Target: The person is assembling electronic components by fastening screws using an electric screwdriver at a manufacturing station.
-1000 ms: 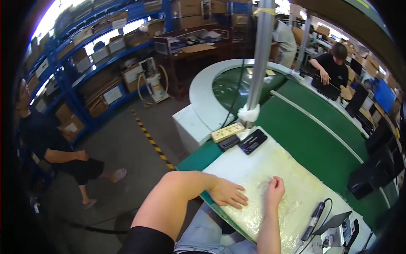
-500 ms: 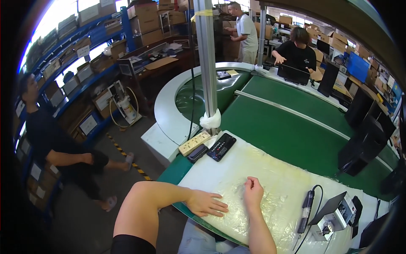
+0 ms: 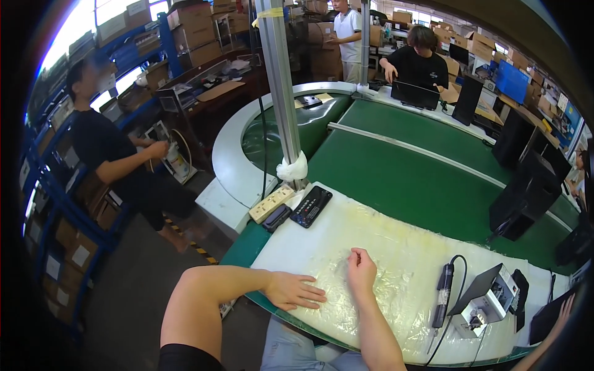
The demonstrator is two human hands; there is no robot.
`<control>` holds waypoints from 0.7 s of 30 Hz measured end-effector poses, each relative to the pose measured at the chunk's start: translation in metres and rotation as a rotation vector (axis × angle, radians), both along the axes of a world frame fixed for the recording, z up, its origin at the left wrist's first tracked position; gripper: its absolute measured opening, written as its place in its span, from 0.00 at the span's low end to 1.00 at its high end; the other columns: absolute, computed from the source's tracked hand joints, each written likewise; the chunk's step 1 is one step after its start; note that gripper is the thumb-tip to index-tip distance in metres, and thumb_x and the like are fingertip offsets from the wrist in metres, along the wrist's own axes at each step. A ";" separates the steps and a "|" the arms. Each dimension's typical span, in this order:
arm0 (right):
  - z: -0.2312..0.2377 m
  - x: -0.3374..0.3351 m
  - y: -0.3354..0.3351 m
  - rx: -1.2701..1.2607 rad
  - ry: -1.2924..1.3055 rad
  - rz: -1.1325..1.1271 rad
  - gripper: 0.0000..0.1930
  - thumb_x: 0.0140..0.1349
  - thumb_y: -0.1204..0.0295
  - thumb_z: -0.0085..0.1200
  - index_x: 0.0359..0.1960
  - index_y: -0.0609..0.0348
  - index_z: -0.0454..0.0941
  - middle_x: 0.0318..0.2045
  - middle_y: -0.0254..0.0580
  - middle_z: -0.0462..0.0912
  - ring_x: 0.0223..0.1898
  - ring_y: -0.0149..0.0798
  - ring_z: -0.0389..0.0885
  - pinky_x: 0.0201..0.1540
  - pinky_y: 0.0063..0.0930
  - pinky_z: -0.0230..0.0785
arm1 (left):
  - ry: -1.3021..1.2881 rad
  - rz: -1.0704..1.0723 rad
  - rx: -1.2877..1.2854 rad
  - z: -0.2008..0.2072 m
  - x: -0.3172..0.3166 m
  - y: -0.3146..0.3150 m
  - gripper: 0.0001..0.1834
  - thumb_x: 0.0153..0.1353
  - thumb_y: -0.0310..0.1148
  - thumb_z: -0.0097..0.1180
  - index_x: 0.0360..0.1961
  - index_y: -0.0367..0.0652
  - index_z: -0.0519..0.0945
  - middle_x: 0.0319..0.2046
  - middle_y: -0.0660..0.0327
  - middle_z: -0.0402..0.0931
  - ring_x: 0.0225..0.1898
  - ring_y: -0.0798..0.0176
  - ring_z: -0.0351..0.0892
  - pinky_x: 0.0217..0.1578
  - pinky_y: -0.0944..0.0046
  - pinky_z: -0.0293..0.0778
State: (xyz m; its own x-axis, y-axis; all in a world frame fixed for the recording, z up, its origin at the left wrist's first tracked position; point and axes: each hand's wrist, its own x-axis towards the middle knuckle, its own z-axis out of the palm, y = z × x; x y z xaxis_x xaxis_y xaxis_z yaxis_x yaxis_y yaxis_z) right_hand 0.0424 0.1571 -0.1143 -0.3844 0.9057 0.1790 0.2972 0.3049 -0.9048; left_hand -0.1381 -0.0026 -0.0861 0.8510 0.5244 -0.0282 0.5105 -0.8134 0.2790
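My left hand (image 3: 294, 290) lies flat on the plastic-covered white work mat (image 3: 396, 229), fingers spread, near its front left edge. To its right, my right hand (image 3: 362, 269) rests on the mat as a loose fist; I see nothing sticking out of it. Beyond the hands lies a black phone-like device with a marked face (image 3: 311, 206). On the right side of the mat are a black corded electric screwdriver (image 3: 443, 295) and an opened metal box with parts inside (image 3: 482, 303). Neither hand touches these things.
A beige power strip (image 3: 271, 204) and a dark case (image 3: 276, 217) sit by the metal post (image 3: 279, 93). Past the mat runs a green conveyor belt (image 3: 396, 167) with black speaker-like boxes (image 3: 526, 195). Another person's hand (image 3: 564, 318) reaches in at right. Co-workers stand beyond and left.
My hands keep their poses while the view shifts slightly. The person at left has moved forward and raised their forearms. Another person's arm has come in at the lower right.
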 end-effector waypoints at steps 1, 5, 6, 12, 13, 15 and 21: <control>0.000 0.000 0.000 -0.001 0.000 -0.004 0.09 0.61 0.69 0.53 0.40 0.56 0.81 0.27 0.44 0.83 0.28 0.42 0.82 0.35 0.33 0.74 | 0.000 -0.004 -0.001 0.000 0.000 0.000 0.34 0.59 0.37 0.45 0.68 0.47 0.60 0.72 0.54 0.50 0.72 0.53 0.50 0.65 0.40 0.52; 0.003 0.000 -0.001 0.000 0.002 0.004 0.09 0.61 0.69 0.53 0.40 0.56 0.81 0.27 0.44 0.83 0.29 0.42 0.82 0.35 0.33 0.74 | 0.013 -0.005 -0.009 0.001 0.000 -0.001 0.34 0.59 0.38 0.45 0.68 0.46 0.58 0.73 0.54 0.47 0.73 0.52 0.48 0.67 0.40 0.49; 0.003 0.000 -0.001 -0.001 0.008 0.005 0.09 0.61 0.69 0.53 0.40 0.56 0.81 0.27 0.44 0.83 0.29 0.42 0.82 0.35 0.33 0.73 | 0.012 -0.003 -0.011 0.001 0.000 -0.001 0.34 0.59 0.38 0.45 0.68 0.47 0.58 0.73 0.54 0.47 0.73 0.52 0.48 0.66 0.40 0.49; 0.001 0.002 -0.001 0.045 -0.022 0.020 0.09 0.64 0.70 0.51 0.41 0.59 0.80 0.26 0.40 0.84 0.27 0.35 0.82 0.34 0.27 0.73 | 0.006 -0.003 0.004 -0.001 0.001 -0.001 0.34 0.59 0.37 0.45 0.68 0.46 0.58 0.72 0.54 0.48 0.73 0.52 0.48 0.66 0.40 0.50; 0.000 0.002 -0.001 0.047 -0.021 0.018 0.09 0.64 0.70 0.51 0.41 0.59 0.80 0.26 0.40 0.84 0.27 0.35 0.82 0.34 0.27 0.73 | 0.008 -0.005 0.006 -0.001 0.001 -0.001 0.34 0.59 0.37 0.45 0.68 0.46 0.58 0.72 0.54 0.48 0.73 0.52 0.48 0.66 0.40 0.50; -0.001 0.002 -0.001 0.040 -0.033 0.021 0.09 0.64 0.71 0.51 0.41 0.59 0.80 0.26 0.40 0.84 0.27 0.35 0.82 0.34 0.27 0.73 | 0.001 -0.002 -0.003 -0.002 0.001 -0.002 0.34 0.59 0.37 0.45 0.68 0.46 0.59 0.72 0.54 0.48 0.73 0.52 0.49 0.66 0.40 0.50; 0.003 0.000 -0.002 0.009 0.002 0.008 0.09 0.61 0.68 0.52 0.40 0.56 0.81 0.27 0.45 0.83 0.29 0.43 0.82 0.35 0.34 0.73 | -0.008 0.000 0.014 -0.002 0.000 -0.002 0.33 0.59 0.37 0.44 0.68 0.46 0.60 0.72 0.55 0.50 0.72 0.53 0.49 0.66 0.41 0.51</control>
State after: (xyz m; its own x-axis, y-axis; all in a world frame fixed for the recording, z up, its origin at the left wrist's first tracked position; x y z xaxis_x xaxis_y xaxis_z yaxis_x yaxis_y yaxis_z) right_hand 0.0422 0.1551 -0.1113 -0.3911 0.9009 0.1884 0.2928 0.3158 -0.9025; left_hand -0.1386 -0.0044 -0.0878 0.8512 0.5247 -0.0141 0.5083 -0.8173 0.2714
